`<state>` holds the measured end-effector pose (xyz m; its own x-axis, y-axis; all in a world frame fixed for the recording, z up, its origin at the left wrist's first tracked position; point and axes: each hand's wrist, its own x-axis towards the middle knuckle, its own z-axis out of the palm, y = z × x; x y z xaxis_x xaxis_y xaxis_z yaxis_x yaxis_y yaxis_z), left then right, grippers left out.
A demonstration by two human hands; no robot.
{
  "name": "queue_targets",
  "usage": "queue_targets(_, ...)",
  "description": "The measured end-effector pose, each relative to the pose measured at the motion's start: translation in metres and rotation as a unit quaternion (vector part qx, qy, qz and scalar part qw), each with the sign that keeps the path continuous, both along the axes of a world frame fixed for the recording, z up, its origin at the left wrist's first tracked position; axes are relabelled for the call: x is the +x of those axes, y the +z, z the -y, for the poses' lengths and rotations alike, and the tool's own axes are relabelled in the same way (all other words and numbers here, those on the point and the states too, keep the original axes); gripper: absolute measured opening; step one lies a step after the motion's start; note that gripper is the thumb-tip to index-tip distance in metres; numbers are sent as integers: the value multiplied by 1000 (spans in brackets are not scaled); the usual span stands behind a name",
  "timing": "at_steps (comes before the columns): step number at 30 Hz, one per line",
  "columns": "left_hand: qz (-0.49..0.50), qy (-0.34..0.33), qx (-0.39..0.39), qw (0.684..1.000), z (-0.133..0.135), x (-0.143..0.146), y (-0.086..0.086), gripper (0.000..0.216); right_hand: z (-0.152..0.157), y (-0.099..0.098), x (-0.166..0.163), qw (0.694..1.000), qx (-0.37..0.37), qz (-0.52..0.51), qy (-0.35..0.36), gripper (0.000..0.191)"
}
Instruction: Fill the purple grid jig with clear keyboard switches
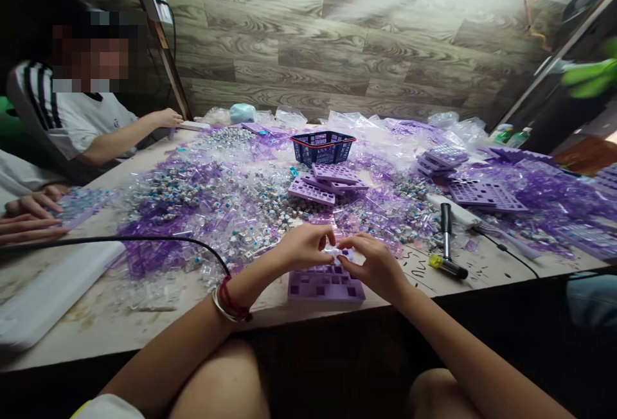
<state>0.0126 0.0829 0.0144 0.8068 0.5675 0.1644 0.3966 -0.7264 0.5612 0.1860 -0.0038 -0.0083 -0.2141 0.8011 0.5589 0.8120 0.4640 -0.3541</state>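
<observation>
At the table's front edge lies a purple plate with square holes [326, 289]; its near rows show open squares, and my hands cover much of its far part. Curled over the plate's far left side is my left hand [304, 245], thumb and fingers drawn together. My right hand [373, 258] faces it from the right with thumb and forefinger bent toward each other. Small clear and whitish pieces show between the two hands, but what either one pinches is too small to make out. Beyond them spreads a heap of small white-and-blue pieces [250, 229].
A stack of purple plates [328, 184] and a dark blue basket [322, 148] stand ahead. To the right lies a hammer [447, 239]. Purple and clear plastic pieces [154, 232] cover much of the table. A black cable crosses at left, beside a white case [62, 290]. Co-workers sit left.
</observation>
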Motion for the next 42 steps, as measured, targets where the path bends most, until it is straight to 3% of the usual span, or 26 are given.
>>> queue_targets(5,-31,14,55,998,3,2,-3,21,0,-1,1,1000,-15,-7,6,7)
queue_targets(21,-54,21,64,996,3,2,-7,14,-4,-6,2,997,-17,5,74,13)
queue_targets(31,-83,20,65,994,9,5,0,15,-4,-6,2,996,-1,16,88,10)
queue_targets(42,-114,-23,165,979,3,0,0,26,-2,1,-4,995,-37,56,75,18)
